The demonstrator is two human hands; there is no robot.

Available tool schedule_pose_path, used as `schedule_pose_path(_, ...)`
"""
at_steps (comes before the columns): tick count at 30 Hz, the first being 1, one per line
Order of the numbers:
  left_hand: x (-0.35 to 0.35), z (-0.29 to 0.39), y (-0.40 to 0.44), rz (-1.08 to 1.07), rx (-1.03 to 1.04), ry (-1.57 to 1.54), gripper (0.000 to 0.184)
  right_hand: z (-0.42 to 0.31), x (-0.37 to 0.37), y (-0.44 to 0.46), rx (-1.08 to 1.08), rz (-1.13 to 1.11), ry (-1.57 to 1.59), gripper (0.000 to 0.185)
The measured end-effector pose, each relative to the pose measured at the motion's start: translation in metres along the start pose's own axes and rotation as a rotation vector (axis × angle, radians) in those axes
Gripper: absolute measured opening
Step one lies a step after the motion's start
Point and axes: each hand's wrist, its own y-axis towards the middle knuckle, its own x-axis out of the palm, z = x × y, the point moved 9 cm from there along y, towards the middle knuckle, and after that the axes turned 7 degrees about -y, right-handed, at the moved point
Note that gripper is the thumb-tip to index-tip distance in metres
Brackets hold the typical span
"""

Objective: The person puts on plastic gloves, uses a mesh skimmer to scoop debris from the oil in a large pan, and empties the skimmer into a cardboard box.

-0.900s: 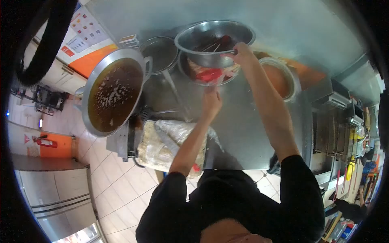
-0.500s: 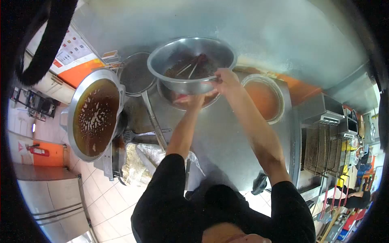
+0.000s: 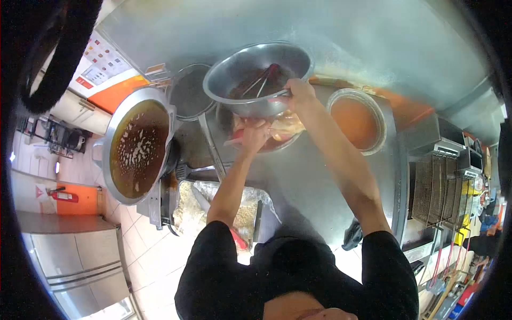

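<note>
A large steel mixing bowl (image 3: 229, 80) is held up at a tilt, with dark contents and a red-handled whisk (image 3: 262, 82) inside it. My right hand (image 3: 300, 92) is closed on its near right rim. Below it sits a second bowl (image 3: 280, 146), partly covered by the raised one, with pale and reddish food (image 3: 288, 125) in it. My left hand (image 3: 255, 136) reaches over this lower bowl, among the food and just under the raised bowl. Its fingers are largely hidden, so whether they grip anything does not show.
A wide pot of brown oily liquid (image 3: 141, 149) stands at left. Behind it lies a round strainer (image 3: 192, 93) with a long handle. A container of orange liquid (image 3: 354, 125) is at right. Nearer are a foil-lined tray of crumbs (image 3: 248, 210) and a spatula (image 3: 194, 169). Fryer baskets (image 3: 434, 189) hang far right.
The raised bowl has tilted and risen slightly, showing more of the lower bowl's food. My left hand has moved slightly within the lower bowl. The whole view has shifted a little.
</note>
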Motion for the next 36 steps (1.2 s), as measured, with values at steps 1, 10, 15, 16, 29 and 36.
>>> schedule_pose_path(1, -0.028, 0.021, -0.006, 0.131, 0.066, -0.007, 0.038, 0.004, 0.000, -0.001, -0.015, 0.024, -0.033, 0.073)
schedule_pose_path(10, -0.063, 0.043, -0.125, 0.643, -0.457, -0.091, 0.037, 0.060, 0.002, -0.038, -0.200, -0.112, -0.020, 0.071)
schedule_pose_path(15, 0.068, 0.035, -0.194, 0.870, -1.411, -1.882, 0.069, 0.074, -0.001, -0.004, -0.075, -0.035, 0.014, 0.037)
schedule_pose_path(16, 0.056, 0.033, -0.172, 0.901, -1.269, -1.960, 0.065, 0.076, 0.001, 0.009, -0.099, -0.057, -0.088, 0.032)
schedule_pose_path(29, 0.012, -0.008, -0.114, 0.886, -0.669, -2.155, 0.051, 0.102, -0.046, -0.041, 0.095, -0.308, -0.065, 0.048)
schedule_pose_path(36, -0.016, 0.089, -0.251, -0.082, -0.974, -1.379, 0.042, 0.229, -0.158, -0.079, 0.137, -0.477, -0.637, 0.056)
